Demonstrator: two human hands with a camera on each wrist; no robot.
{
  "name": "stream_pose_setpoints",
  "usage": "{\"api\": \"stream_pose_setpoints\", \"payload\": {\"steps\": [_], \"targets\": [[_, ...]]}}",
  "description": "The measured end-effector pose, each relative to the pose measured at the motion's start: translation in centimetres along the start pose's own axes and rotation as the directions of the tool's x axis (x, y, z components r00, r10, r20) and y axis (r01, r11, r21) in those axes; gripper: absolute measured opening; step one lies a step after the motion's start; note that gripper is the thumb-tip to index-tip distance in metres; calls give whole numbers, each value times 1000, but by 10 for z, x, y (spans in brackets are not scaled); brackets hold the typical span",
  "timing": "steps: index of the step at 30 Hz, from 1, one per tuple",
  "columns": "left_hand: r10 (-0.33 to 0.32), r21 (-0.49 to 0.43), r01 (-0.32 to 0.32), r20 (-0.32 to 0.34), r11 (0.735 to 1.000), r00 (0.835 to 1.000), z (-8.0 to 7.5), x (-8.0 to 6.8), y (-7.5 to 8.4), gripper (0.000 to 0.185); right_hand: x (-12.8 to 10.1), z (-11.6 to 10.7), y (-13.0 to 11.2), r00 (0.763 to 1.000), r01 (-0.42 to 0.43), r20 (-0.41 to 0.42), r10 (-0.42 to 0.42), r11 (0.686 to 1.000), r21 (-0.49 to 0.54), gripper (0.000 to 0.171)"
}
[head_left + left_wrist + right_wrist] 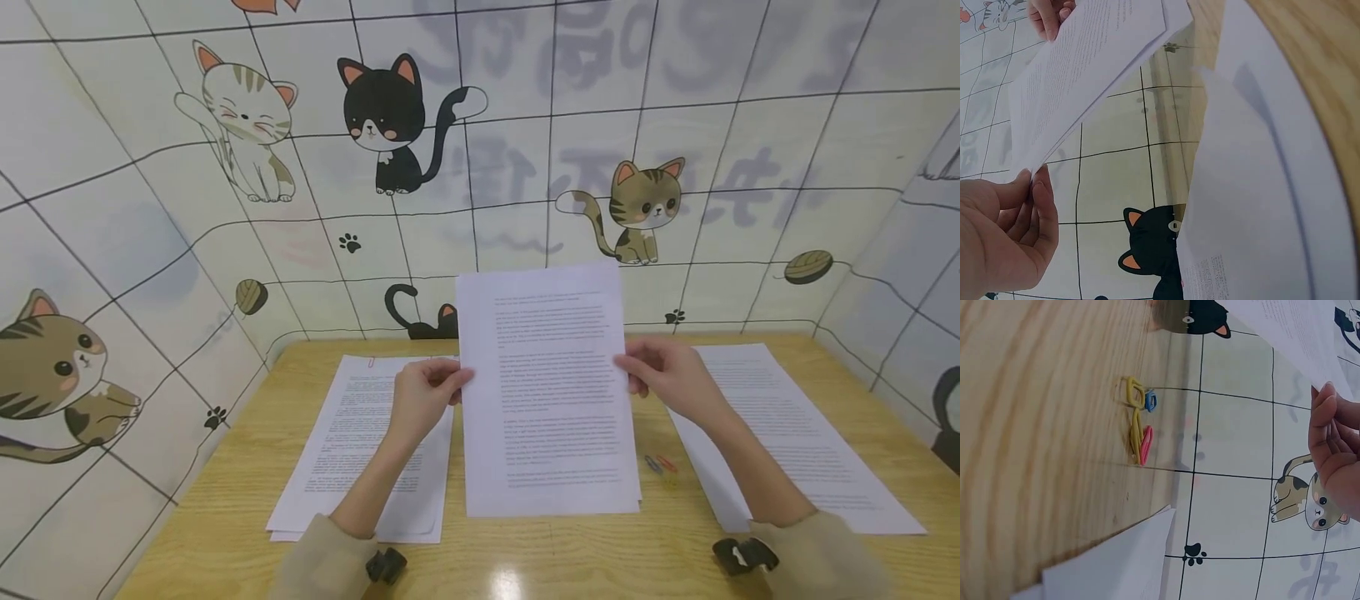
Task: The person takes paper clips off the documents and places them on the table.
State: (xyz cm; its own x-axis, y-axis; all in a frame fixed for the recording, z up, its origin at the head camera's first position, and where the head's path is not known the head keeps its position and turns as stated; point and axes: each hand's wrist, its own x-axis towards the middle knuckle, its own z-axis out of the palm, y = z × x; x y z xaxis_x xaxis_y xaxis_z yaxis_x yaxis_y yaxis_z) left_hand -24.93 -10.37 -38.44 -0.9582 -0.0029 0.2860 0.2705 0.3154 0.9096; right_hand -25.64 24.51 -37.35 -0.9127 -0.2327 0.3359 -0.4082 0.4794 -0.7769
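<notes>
A few printed sheets of paper (555,392) stand nearly upright in front of me, held up between both hands. My left hand (427,396) pinches their left edge between thumb and fingers. On the opposite edge, my right hand (671,375) pinches them the same way. In the left wrist view the held sheets (1091,69) show more than one layer along the side, slightly parted. Below my right hand, several coloured paper clips (660,464) lie on the table; the right wrist view shows yellow, blue and pink paper clips (1138,425).
To the left lies a stack of printed pages (352,450) with a red paper clip (371,362) at its top edge. Another stack of printed pages (795,450) is at the right, under my right forearm. A wall with cat drawings (510,217) rises behind the wooden table (225,500).
</notes>
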Motion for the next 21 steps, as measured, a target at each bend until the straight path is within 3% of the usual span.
{"api": "stream_pose_setpoints", "payload": {"steps": [11, 21], "targets": [[-36, 11, 37, -18, 999, 999, 6, 9, -10, 13, 8, 4, 10, 996, -76, 38, 76, 997, 1, 16], [-106, 46, 105, 41, 993, 993, 11, 16, -15, 9, 10, 7, 12, 981, -182, 57, 185, 982, -47, 19]]}}
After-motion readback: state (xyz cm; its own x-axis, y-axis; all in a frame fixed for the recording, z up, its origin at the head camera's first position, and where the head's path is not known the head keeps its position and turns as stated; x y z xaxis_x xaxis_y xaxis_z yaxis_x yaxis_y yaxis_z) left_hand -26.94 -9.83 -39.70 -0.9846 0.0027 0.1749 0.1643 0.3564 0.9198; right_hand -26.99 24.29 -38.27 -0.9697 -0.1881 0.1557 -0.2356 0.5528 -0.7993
